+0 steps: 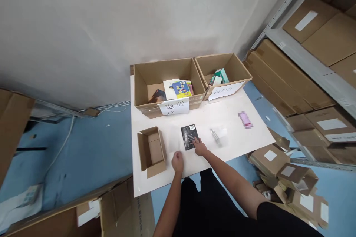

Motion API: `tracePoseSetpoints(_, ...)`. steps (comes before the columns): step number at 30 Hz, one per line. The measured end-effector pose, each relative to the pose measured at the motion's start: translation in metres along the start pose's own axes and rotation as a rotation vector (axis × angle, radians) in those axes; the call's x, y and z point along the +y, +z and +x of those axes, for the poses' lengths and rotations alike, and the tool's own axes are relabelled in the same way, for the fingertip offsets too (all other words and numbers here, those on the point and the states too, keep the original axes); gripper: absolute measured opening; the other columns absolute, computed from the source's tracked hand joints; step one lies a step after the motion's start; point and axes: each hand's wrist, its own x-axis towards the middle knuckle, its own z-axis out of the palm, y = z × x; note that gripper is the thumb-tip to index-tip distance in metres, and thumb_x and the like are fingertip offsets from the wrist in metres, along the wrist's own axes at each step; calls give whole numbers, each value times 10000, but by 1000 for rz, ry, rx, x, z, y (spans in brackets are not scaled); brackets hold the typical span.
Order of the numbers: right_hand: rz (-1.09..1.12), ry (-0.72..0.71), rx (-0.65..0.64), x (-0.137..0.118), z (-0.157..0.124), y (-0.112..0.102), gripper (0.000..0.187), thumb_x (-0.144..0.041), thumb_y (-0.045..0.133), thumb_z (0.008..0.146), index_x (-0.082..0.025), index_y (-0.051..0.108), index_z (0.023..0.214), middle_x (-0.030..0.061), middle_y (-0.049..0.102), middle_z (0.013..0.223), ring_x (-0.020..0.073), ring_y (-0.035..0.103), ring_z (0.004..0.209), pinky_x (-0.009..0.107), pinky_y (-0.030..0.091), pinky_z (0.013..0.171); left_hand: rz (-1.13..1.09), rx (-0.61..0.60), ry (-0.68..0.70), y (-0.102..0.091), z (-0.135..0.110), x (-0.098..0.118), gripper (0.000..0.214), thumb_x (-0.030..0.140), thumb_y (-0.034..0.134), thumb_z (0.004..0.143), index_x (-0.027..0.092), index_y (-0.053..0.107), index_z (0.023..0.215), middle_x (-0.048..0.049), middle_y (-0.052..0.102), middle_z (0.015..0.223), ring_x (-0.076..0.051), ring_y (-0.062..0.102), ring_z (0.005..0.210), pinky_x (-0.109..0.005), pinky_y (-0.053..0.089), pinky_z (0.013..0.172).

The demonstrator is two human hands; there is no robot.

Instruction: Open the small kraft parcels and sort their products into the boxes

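A small black packet (188, 136) with a QR label lies flat in the middle of the white table (239, 139). My right hand (199, 146) rests on its lower right corner, fingers stretched out on it. My left hand (177, 162) sits on the table near the front edge, fingers curled, beside a clear plastic sleeve (174, 142) just left of the packet. A small open cardboard box (151, 151) stands left of that hand. A clear bag with a dark thin item (218, 136) lies to the right of the packet.
Two large open cartons stand at the table's back: the left one (167, 83) holds books and packets, the right one (224, 71) holds small boxes; each bears a paper label. A pink item (245, 119) lies at right. Shelving with cartons (311, 44) and loose boxes (289, 177) fill the right.
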Motion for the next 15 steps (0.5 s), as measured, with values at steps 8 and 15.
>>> tracePoseSetpoints(8, 140, -53, -106, 14, 9, -9, 918, -184, 585, 818, -221, 299, 1690, 101, 114, 1783, 346, 88, 1647, 592, 219, 1279, -40, -327, -53, 16, 76, 46, 388, 252, 622, 851, 137, 720, 1207, -136, 813, 1085, -254, 773, 1010, -318, 564, 881)
tracePoseSetpoints(15, 252, -104, -127, 19, 11, -22, 997, -154, 615, 778, -118, 237, 1700, 167, 111, 1766, 344, 80, 1645, 520, 195, 1305, -79, -330, -16, 19, 92, 64, 304, 302, 727, 784, 160, 731, 1054, -67, 794, 851, -225, 758, 787, -313, 572, 745)
